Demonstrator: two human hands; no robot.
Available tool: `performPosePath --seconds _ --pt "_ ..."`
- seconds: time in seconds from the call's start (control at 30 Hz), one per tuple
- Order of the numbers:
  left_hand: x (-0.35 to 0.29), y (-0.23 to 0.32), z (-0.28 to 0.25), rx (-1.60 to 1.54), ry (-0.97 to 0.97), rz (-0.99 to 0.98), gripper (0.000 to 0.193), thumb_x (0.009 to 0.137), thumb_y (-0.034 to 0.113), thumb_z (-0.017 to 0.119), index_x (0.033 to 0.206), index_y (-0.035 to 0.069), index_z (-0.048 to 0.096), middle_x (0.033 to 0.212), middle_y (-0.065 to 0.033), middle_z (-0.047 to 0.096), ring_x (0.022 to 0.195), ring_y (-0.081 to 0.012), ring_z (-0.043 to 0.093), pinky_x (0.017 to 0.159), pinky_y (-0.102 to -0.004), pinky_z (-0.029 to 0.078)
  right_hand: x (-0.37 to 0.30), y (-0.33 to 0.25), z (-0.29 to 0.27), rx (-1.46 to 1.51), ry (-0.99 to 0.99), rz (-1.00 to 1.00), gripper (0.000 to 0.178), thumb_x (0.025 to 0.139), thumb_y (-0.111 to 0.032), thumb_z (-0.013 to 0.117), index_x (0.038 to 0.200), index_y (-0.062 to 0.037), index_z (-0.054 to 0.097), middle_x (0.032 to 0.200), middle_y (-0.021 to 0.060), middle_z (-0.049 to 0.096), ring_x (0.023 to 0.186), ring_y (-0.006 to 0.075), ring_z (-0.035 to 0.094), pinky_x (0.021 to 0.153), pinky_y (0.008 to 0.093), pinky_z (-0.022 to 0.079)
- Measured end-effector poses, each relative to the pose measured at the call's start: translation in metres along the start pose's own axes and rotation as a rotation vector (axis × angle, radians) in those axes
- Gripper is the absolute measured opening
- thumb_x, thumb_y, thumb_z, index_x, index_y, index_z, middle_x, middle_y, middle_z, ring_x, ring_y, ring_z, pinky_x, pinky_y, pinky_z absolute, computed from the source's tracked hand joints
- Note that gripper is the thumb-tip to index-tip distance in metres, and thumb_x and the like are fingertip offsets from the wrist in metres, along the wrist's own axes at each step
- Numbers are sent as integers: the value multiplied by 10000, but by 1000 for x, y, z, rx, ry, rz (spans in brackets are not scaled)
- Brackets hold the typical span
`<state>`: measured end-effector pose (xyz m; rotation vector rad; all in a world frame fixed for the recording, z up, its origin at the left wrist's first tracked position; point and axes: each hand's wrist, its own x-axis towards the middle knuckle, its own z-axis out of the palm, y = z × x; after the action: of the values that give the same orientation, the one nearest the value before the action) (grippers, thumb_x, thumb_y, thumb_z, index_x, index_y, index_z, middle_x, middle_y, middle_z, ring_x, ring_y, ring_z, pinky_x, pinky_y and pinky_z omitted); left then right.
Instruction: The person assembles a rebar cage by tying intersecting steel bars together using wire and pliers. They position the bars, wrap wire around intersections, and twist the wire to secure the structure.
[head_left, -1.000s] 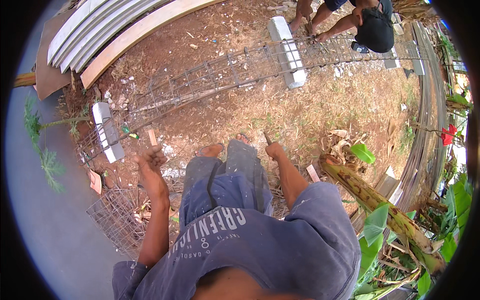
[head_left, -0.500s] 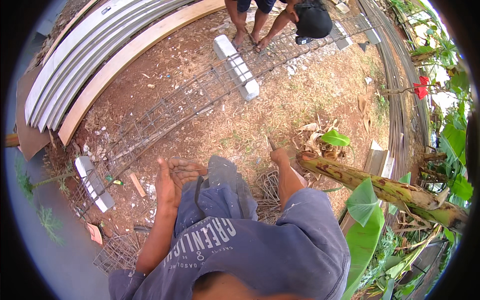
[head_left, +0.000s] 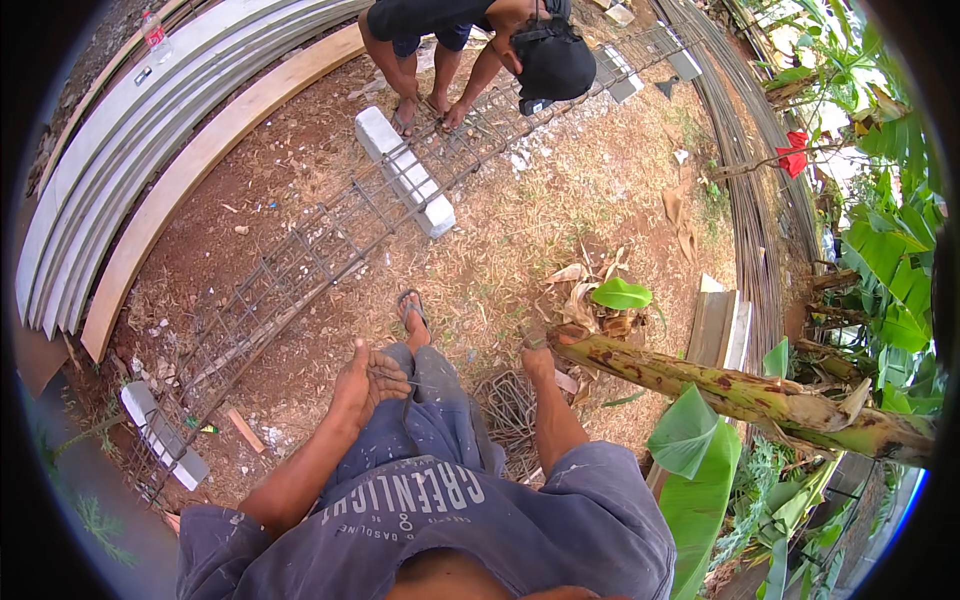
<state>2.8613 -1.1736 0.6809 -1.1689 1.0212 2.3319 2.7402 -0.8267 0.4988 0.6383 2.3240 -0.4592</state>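
My left hand (head_left: 370,388) is raised in front of my lap, thumb up and fingers curled round a thin wire (head_left: 428,384) that pokes out past the fingertips. My right hand (head_left: 537,358) is closed beside the cut end of a banana stem (head_left: 690,375). It grips a short dark tool that is blurred and mostly hidden, its kind unclear. On the ground between my hands and to the right lies a tangled heap of bent metal rods (head_left: 508,412). Ahead, a long rebar cage (head_left: 322,285) runs diagonally, crossing a pale concrete block (head_left: 378,135).
Across the cage a co-worker (head_left: 553,62) bends down, hands at the bars. Long boards (head_left: 190,190) are stacked at the far left. Another block (head_left: 150,430) supports the cage's near end. Long thin rods (head_left: 750,200) and banana leaves (head_left: 690,490) line the right.
The view has shifted, so the scene sits further left and lower. My foot in a sandal now shows ahead. My left hand's fingers look more curled; the right hand's tool shows less.
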Motion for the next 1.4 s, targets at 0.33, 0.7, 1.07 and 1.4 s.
performPosePath --seconds 0.33,0.7,1.07,1.4 --pt "104 14 63 -1 29 -117 621 1009 529 263 884 2 567 798 -162 631 690 -276 657 655 -389 550 111 -66 -32 -439 -81 -160 406 775 -315 574 1001 -1 694 1101 251 645 1059 386 617 901 438 496" --pt "166 15 110 27 -11 -246 609 1008 522 277 887 -3 560 797 -175 642 673 -279 669 627 -388 567 151 -79 -77 -65 -175 -389 629 863 -441 624 1283 19 536 1224 229 603 1131 348 574 973 461 430" --pt "250 27 142 42 64 -107 593 956 592 390 965 23 556 793 -123 641 637 -220 649 596 -345 552 21 -154 -86 487 -470 -678 244 932 -212 594 1083 -38 675 681 68 634 644 116 613 594 288 477" --pt "390 -44 118 529 141 86 594 890 557 552 1146 27 632 1024 -104 671 911 -221 627 814 -359 488 195 -118 -113 -94 -19 -615 297 879 -162 521 1133 -91 656 769 219 665 724 306 676 665 404 502"
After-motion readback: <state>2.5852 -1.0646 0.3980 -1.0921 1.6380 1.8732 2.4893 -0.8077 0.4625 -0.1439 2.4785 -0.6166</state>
